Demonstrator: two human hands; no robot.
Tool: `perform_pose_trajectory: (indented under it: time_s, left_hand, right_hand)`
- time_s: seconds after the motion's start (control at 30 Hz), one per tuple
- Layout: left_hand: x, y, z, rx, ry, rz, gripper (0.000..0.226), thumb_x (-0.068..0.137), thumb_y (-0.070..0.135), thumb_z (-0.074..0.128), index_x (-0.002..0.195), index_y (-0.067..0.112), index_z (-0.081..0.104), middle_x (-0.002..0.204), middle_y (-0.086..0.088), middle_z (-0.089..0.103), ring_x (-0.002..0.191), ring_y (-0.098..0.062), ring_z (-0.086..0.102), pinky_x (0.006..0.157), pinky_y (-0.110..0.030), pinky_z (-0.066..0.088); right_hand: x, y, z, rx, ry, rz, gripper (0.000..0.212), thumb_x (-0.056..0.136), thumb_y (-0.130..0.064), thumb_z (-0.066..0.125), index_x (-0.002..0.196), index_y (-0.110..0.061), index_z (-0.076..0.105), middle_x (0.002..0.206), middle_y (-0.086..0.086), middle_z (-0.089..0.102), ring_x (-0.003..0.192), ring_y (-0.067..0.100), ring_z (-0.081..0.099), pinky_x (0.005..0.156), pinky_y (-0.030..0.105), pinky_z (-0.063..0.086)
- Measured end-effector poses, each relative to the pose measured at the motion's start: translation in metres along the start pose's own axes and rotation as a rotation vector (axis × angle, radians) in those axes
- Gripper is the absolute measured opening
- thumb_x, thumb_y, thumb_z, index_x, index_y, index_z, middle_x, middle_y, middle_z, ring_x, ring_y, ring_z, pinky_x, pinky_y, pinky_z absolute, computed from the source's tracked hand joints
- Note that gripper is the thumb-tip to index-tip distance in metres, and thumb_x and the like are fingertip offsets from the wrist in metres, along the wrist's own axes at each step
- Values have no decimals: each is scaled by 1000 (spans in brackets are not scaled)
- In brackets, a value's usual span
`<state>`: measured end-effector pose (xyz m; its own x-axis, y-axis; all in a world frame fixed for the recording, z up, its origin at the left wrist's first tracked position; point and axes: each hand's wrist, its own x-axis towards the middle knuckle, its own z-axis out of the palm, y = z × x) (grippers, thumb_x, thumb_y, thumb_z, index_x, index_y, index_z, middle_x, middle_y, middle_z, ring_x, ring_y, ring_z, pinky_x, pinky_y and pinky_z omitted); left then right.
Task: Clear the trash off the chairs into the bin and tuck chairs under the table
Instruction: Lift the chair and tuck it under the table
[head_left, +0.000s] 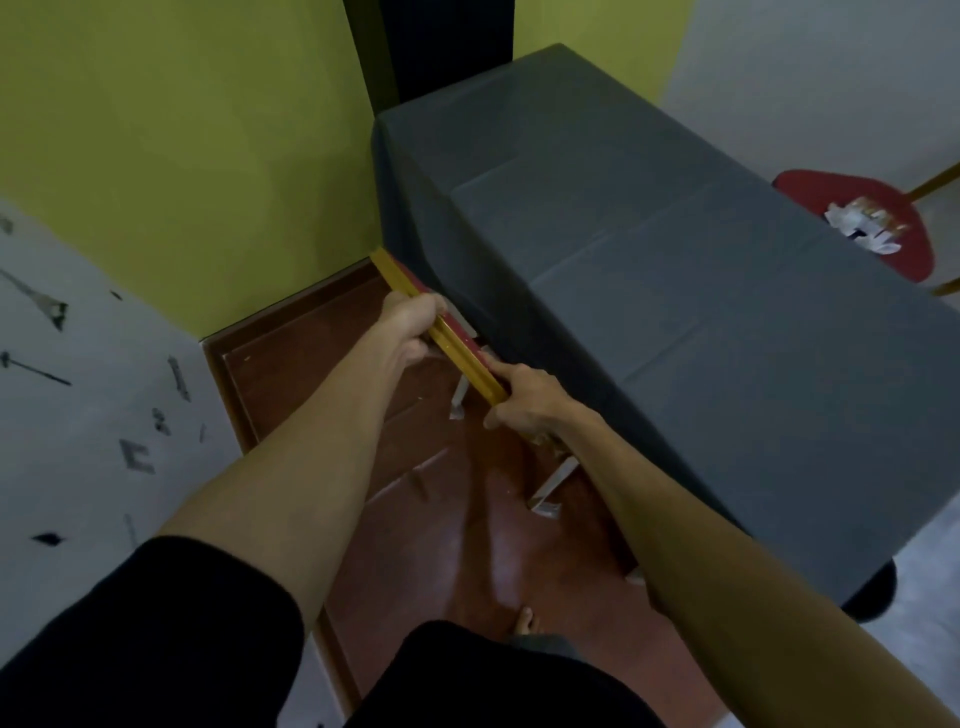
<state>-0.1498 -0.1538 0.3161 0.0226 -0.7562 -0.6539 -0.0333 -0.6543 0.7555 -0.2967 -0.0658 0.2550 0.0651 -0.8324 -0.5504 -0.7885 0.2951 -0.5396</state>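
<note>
A chair with a gold-framed backrest (457, 345) and red padding stands against the left side of the table (649, 270), which is draped in a dark grey cloth. Its seat is hidden under the cloth; two pale legs show below. My left hand (413, 325) grips the top rail of the backrest near its middle. My right hand (524, 395) holds the near end of the same rail. Beyond the table on the right, a second red chair (810, 189) carries a heap of crumpled white paper trash (865, 223) on its seat.
A yellow-green wall (182, 156) runs close along the left, with a pale speckled surface (78, 389) below it. The floor (405, 519) between wall and table is reddish-brown tile. A dark doorway (447, 41) lies beyond the table's far end. My bare foot (527, 621) shows below.
</note>
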Motion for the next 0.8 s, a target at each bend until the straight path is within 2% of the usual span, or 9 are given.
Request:
perform_pose_trajectory:
  time_s: [0.1,0.17,0.23,0.37,0.5,0.63,0.7,0.73,0.8]
  left_hand:
    - [0,-2,4,-9,27,2,48,91,-2,57,136,7,41,98,-13,59,77,-26,62,64,-45,54]
    - [0,-3,7,-4,32,9,49,91,-2,56,137,5,42,97,-13,59,77,-26,62,64,-44,54]
    - [0,-3,8,-6,26,16,46,91,-2,55,135,5,44,97,-13,59,78,-26,61,67,-44,54]
    - [4,-5,5,1,34,16,40,91,0,57,130,5,46,98,-13,61,80,-26,63,61,-41,55]
    - [4,-5,5,10,21,42,28,93,0,56,118,7,47,94,-12,61,79,-24,64,77,-47,57]
    - [3,-10,0,11,6,44,27,93,0,55,117,8,45,97,-13,62,81,-26,65,66,-46,56]
    - [5,-8,-1,4,-3,58,24,93,0,54,115,7,46,96,-14,62,80,-26,65,70,-50,58]
    - [5,-8,-1,4,-9,67,22,93,0,54,113,6,46,95,-14,62,78,-26,64,72,-52,57]
    - [2,-9,0,19,-26,86,19,93,-2,52,111,3,47,97,-17,61,73,-27,64,64,-51,56]
  right_hand:
    - [1,3,-5,7,-26,-22,98,80,-35,76,158,-41,17,123,4,55,99,22,61,87,37,54]
    - [1,5,-8,14,-37,-17,98,80,-35,76,158,-40,18,120,3,53,99,20,59,84,34,51]
    - [2,6,-9,13,-46,-10,100,78,-35,77,158,-40,17,119,2,53,99,19,57,81,33,48]
    - [1,5,-11,14,-63,-10,97,81,-34,75,158,-39,17,119,5,55,96,19,58,80,32,46]
    - [-3,0,-13,34,-55,1,94,83,-30,74,158,-37,19,121,6,55,101,21,58,88,36,49]
    - [-7,-7,-8,42,-62,48,98,80,-29,77,158,-40,18,125,6,52,108,25,56,90,39,49]
    - [-7,-10,-6,79,-40,78,99,79,-26,76,157,-44,18,123,6,52,106,25,56,87,39,50]
    - [-7,-11,-3,105,-15,91,97,80,-24,74,156,-46,19,120,6,54,103,25,59,86,39,52]
    - [-11,-12,9,120,92,99,90,82,-20,67,154,-49,23,115,6,60,98,26,64,86,44,57]
